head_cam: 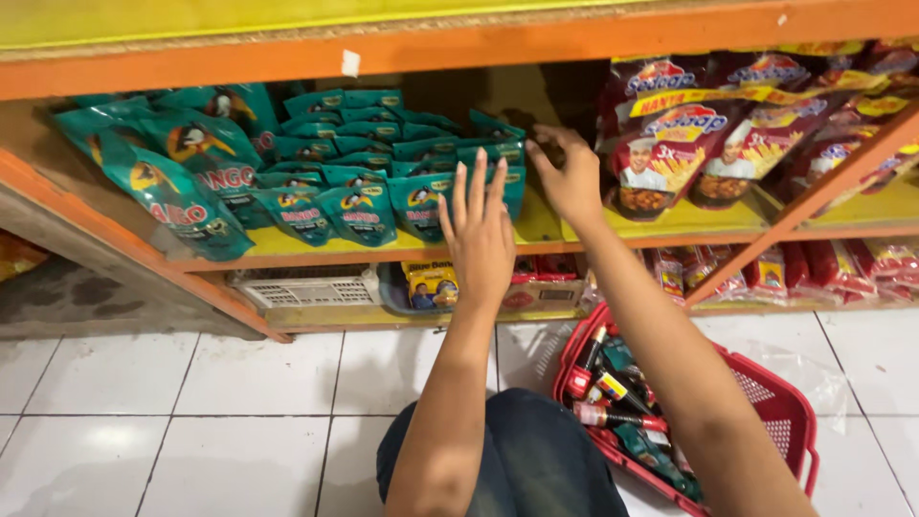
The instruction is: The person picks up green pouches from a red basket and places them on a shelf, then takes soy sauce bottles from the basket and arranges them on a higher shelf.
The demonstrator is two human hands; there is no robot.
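Observation:
My left hand (479, 235) is raised with fingers spread, just in front of the rows of small green pouches (383, 163) on the yellow shelf (536, 228). It holds nothing. My right hand (567, 172) reaches further into the shelf, fingers apart, beside the right end of the green pouches and left of the dark red pouches (684, 148). Whether its fingertips touch a pouch, I cannot tell. Larger green pouches (172, 182) lean at the shelf's left.
A red shopping basket (785, 412) with bottles and packets stands on the white tiled floor at my right knee. A lower shelf holds a white tray (306, 287), a yellow packet (431, 282) and red packets (823, 263). Orange shelf frames (479, 43) run above and diagonally.

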